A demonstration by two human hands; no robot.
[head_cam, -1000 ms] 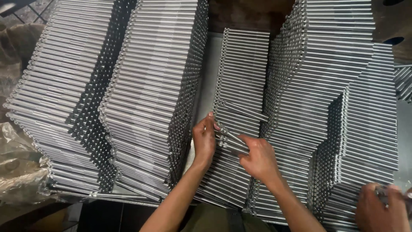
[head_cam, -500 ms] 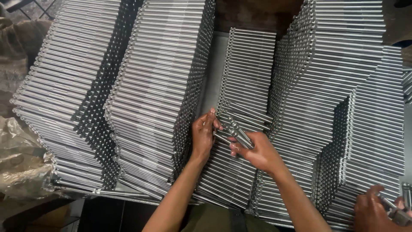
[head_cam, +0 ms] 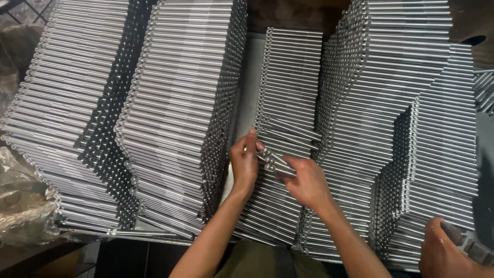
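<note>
Tall stacks of shiny metal rods fill the view. My left hand and my right hand meet over the low middle stack of rods. Together they grip a small bundle of loose metal rods, which lies tilted across the stack's rows. My left hand holds the bundle's left end. My right hand covers its right end.
High rod stacks rise at the left, centre left and right. Another person's hand holds something grey at the bottom right corner. Crumpled clear plastic lies at the lower left.
The bundle has come down closer onto the middle stack, and my hands have drawn together on it. The other person's hand stays at the bottom right.
</note>
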